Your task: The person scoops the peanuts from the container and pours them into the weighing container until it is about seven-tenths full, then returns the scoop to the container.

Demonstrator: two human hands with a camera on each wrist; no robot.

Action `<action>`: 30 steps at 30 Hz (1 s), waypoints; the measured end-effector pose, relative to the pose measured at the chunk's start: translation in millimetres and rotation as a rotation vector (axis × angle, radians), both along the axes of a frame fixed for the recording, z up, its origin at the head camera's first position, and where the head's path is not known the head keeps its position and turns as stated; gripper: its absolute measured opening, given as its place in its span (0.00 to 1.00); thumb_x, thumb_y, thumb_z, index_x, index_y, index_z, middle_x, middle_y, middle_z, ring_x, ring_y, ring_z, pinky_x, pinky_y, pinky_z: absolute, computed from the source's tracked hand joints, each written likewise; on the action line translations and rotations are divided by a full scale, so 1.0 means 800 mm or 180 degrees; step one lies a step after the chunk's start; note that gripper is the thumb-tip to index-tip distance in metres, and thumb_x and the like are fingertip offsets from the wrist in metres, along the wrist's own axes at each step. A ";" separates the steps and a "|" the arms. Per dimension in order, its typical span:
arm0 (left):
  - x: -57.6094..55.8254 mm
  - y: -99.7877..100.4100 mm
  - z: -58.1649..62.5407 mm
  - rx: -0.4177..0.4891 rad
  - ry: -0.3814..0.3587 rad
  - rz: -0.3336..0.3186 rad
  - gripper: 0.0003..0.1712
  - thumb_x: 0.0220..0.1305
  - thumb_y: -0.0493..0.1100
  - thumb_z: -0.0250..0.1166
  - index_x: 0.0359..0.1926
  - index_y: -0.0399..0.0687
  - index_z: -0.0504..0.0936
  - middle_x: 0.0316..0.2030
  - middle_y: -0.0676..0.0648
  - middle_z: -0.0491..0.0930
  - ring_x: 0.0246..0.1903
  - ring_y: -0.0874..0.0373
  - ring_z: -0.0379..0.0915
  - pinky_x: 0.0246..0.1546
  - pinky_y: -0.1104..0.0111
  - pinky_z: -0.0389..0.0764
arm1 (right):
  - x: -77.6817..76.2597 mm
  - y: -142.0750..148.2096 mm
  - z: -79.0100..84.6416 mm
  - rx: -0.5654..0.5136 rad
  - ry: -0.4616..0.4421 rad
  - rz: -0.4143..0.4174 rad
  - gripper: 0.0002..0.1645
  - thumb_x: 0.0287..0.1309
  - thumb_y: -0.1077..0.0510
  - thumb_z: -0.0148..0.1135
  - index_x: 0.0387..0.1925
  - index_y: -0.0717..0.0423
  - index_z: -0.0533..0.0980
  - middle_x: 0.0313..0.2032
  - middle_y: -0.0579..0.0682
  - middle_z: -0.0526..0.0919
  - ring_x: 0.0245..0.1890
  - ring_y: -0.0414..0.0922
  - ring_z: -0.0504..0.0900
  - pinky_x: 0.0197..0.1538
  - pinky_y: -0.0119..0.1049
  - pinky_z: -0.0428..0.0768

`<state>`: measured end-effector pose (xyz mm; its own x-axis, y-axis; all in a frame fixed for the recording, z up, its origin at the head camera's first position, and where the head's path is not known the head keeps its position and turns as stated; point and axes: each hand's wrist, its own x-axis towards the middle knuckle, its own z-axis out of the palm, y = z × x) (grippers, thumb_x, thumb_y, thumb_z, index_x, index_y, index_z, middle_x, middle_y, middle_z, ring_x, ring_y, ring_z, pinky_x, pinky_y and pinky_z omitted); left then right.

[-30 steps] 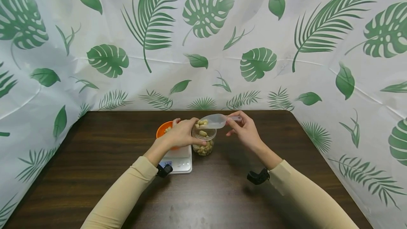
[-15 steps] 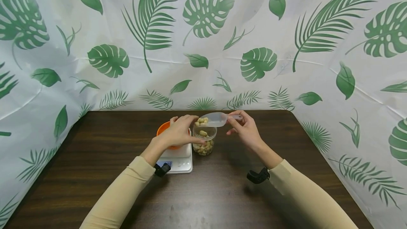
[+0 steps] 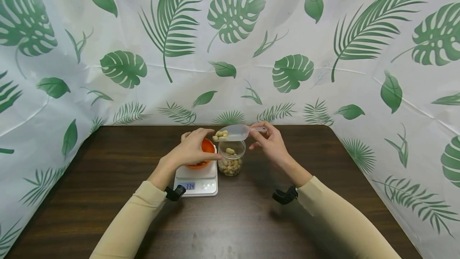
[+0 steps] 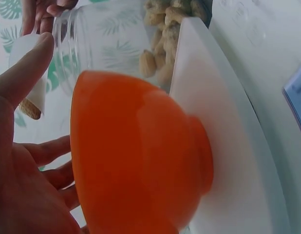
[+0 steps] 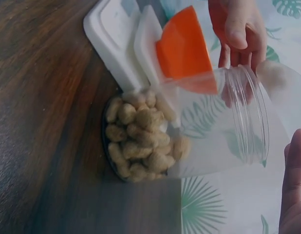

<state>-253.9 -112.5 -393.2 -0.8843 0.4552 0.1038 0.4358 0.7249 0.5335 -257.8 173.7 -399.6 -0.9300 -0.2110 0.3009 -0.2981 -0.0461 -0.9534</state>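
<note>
My right hand [image 3: 270, 142] pinches the handle of a translucent plastic scoop [image 3: 238, 132]. Several unshelled peanuts [image 3: 220, 135] lie in its tip. The scoop is level above the mouth of a clear jar [image 3: 230, 164], its tip reaching left toward an orange bowl [image 3: 208, 146]. Over that bowl my left hand [image 3: 190, 149] hovers with thumb and fingers spread, holding nothing. In the left wrist view its fingers [image 4: 53, 151] are close to the rim of the bowl. The bowl sits on a white digital scale [image 3: 201, 188], partly hidden under the hand in the head view.
Peanuts [image 5: 141, 136] fill the lower part of the jar, which stands upright right beside the scale. The scale's display [image 3: 187, 186] is lit and seems to read 334. A dark wooden table [image 3: 237, 219] meets a leaf-patterned sheet [image 3: 230, 83] behind.
My left hand has shifted left, off the jar's mouth and over the bowl. The right hand has moved the peanut-laden scoop left and slightly up. The scale's display is more fully uncovered.
</note>
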 end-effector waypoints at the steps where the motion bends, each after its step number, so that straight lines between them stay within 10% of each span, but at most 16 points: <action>1: 0.001 -0.002 0.000 0.0003 0.0002 0.0013 0.54 0.55 0.68 0.74 0.74 0.44 0.67 0.68 0.44 0.71 0.68 0.47 0.63 0.67 0.39 0.48 | -0.001 -0.002 0.000 0.0007 0.0009 0.0010 0.13 0.74 0.61 0.59 0.52 0.68 0.74 0.46 0.52 0.86 0.43 0.46 0.85 0.34 0.46 0.85; 18: 0.008 -0.039 -0.005 -0.0007 -0.0043 0.0060 0.53 0.56 0.64 0.75 0.73 0.41 0.68 0.69 0.38 0.68 0.67 0.40 0.63 0.65 0.33 0.48 | -0.007 -0.029 0.004 0.0173 -0.0037 0.0167 0.13 0.75 0.64 0.58 0.53 0.70 0.73 0.50 0.63 0.83 0.47 0.64 0.82 0.33 0.43 0.85; 30: 0.011 -0.064 -0.012 -0.0066 -0.0300 0.0073 0.60 0.53 0.65 0.76 0.76 0.36 0.62 0.71 0.35 0.64 0.68 0.38 0.60 0.61 0.33 0.56 | -0.010 -0.040 0.007 0.0384 -0.0018 0.0236 0.13 0.74 0.62 0.59 0.52 0.68 0.74 0.45 0.61 0.83 0.33 0.47 0.84 0.34 0.49 0.85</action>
